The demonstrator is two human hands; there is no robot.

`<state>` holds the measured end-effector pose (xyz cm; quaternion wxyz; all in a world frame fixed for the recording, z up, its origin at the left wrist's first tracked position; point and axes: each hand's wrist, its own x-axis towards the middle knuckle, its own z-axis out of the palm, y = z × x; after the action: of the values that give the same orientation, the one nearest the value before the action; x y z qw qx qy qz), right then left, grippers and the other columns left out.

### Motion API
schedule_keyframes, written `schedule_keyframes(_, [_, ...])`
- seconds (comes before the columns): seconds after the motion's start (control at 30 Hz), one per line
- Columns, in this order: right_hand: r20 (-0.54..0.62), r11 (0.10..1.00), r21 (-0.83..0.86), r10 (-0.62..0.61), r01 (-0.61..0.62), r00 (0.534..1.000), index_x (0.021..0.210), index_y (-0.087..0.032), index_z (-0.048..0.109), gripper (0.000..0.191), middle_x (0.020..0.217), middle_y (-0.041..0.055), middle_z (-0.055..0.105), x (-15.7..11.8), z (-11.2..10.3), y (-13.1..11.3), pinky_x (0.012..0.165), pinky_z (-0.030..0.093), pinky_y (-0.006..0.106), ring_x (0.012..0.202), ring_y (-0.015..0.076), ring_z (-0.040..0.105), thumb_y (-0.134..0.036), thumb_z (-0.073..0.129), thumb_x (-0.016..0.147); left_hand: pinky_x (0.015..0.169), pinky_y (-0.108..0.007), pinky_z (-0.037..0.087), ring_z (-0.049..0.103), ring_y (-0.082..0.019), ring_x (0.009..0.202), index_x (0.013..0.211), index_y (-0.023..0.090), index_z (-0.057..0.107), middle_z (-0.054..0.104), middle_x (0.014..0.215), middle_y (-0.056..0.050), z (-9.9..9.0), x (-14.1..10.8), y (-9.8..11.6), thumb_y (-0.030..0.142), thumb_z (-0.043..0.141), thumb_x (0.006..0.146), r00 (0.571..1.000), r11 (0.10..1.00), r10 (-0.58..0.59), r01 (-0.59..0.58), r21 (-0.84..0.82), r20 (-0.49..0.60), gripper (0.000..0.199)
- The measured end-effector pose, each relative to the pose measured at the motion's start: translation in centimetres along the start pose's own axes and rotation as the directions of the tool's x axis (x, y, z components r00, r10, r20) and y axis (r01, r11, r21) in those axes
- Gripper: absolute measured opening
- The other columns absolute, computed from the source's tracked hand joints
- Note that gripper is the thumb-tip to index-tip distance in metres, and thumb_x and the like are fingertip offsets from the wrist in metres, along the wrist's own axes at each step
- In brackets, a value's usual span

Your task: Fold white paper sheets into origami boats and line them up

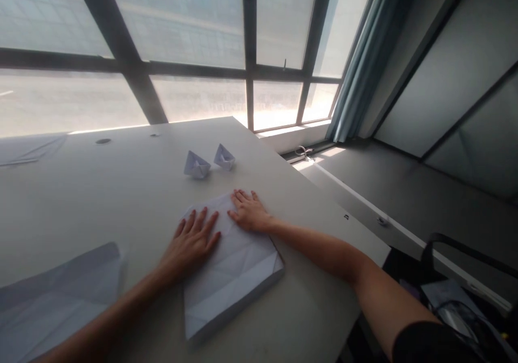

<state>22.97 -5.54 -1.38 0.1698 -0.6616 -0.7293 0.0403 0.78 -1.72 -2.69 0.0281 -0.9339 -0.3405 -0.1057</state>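
A creased sheet of white paper [232,268] lies on the white table in front of me, its near edge folded and standing up a little. My left hand [194,241] rests flat on the paper's left side with the fingers spread. On its far right part lies my right hand [251,212], palm down and fingers stretched out. Neither hand grips anything. Just beyond the sheet stand two small folded paper boats, one on the left [196,165] and one on the right [224,158].
Another creased paper sheet [68,293] lies at the near left, beside my left forearm. More paper [30,148] is at the far left. The table's right edge [319,182] runs diagonally beyond my right arm. At the lower right a dark bag or chair [457,298] holds items.
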Motion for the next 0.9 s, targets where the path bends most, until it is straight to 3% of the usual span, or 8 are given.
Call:
schedule_keyframes(0.07, [0.005,1.0,-0.009,0.002,-0.002,1.0,0.148,-0.009,0.033,0.061,0.156,0.0175,0.028,-0.1,-0.2,0.5,0.117,0.011,0.052,0.146,0.0259,0.022,-0.044,0.037,0.097,0.113,-0.055,0.019,0.017,-0.037,0.146,0.149,0.02,0.037,0.028,0.157,-0.014,-0.1,-0.5,0.1,0.051,0.033,0.096,0.999,0.999,-0.039,0.039,0.001,0.004,0.062])
schedule_keyframes(0.23, [-0.047,0.999,-0.047,-0.011,0.008,0.999,0.145,-0.003,0.037,0.06,0.153,0.0227,0.031,-0.1,-0.3,-0.5,0.117,0.01,0.054,0.145,0.0305,0.023,-0.038,0.041,0.096,0.111,-0.058,0.022,0.023,-0.039,0.144,0.147,0.021,0.04,0.03,0.156,-0.015,-1.4,0.2,0.4,0.055,0.038,0.094,0.978,0.987,-0.155,0.158,-0.009,0.139,0.064])
schedule_keyframes(0.3, [-0.094,0.997,-0.065,-0.055,0.049,0.994,0.145,-0.003,0.037,0.057,0.154,0.0221,0.029,0.0,-0.3,-1.3,0.117,0.007,0.053,0.146,0.0297,0.018,-0.032,0.039,0.096,0.112,-0.058,0.019,0.025,-0.037,0.143,0.146,0.021,0.043,0.034,0.155,-0.013,-1.8,1.1,0.7,0.047,0.035,0.096,0.975,0.982,-0.188,0.189,0.002,0.116,0.056])
schedule_keyframes(0.4, [-0.05,0.983,-0.034,-0.183,0.182,0.982,0.148,-0.007,0.035,0.053,0.155,0.0173,0.03,0.2,-0.1,-1.9,0.118,0.013,0.047,0.147,0.0244,0.019,-0.027,0.033,0.099,0.114,-0.055,0.018,0.022,-0.032,0.145,0.149,0.02,0.038,0.029,0.157,-0.01,-1.6,1.8,1.0,0.034,0.033,0.097,0.989,0.991,-0.129,0.131,-0.029,0.07,0.054])
schedule_keyframes(0.63, [0.092,0.962,-0.007,-0.272,0.274,0.958,0.15,-0.011,0.032,0.057,0.156,0.0133,0.029,1.2,-0.8,1.6,0.118,0.017,0.045,0.145,0.0236,0.024,-0.039,0.034,0.1,0.115,-0.054,0.017,0.019,-0.033,0.146,0.152,0.018,0.032,0.025,0.158,-0.012,-0.5,0.3,0.0,0.049,0.035,0.097,0.992,0.992,-0.122,0.123,-0.031,0.034,0.063])
schedule_keyframes(0.7, [0.103,0.961,-0.031,-0.27,0.275,0.957,0.15,-0.013,0.033,0.056,0.156,0.0127,0.03,1.6,-1.3,2.3,0.117,0.018,0.046,0.144,0.0233,0.026,-0.039,0.034,0.1,0.116,-0.054,0.016,0.017,-0.032,0.147,0.153,0.023,0.029,0.023,0.159,-0.009,-0.8,0.0,-0.1,0.052,0.035,0.097,0.997,0.998,-0.057,0.059,-0.038,0.046,0.063])
schedule_keyframes(0.8, [0.005,0.973,-0.118,-0.199,0.198,0.98,0.146,-0.009,0.039,0.053,0.155,0.0164,0.032,1.6,-1.6,1.9,0.118,0.015,0.047,0.145,0.0253,0.024,-0.032,0.038,0.098,0.117,-0.053,0.014,0.016,-0.029,0.148,0.153,0.034,0.025,0.02,0.16,-0.001,-1.3,-0.3,0.1,0.055,0.034,0.098,0.992,0.994,0.093,-0.089,-0.057,0.089,0.06])
schedule_keyframes(0.9, [-0.129,0.979,-0.155,-0.153,0.132,0.98,0.143,-0.006,0.043,0.049,0.154,0.0193,0.032,0.8,-1.3,0.0,0.119,0.012,0.046,0.146,0.0269,0.021,-0.021,0.037,0.096,0.117,-0.053,0.014,0.016,-0.029,0.148,0.153,0.036,0.024,0.019,0.16,0.0,-1.3,-0.3,0.5,0.056,0.031,0.099,0.992,0.996,0.08,-0.076,-0.045,0.095,0.058])
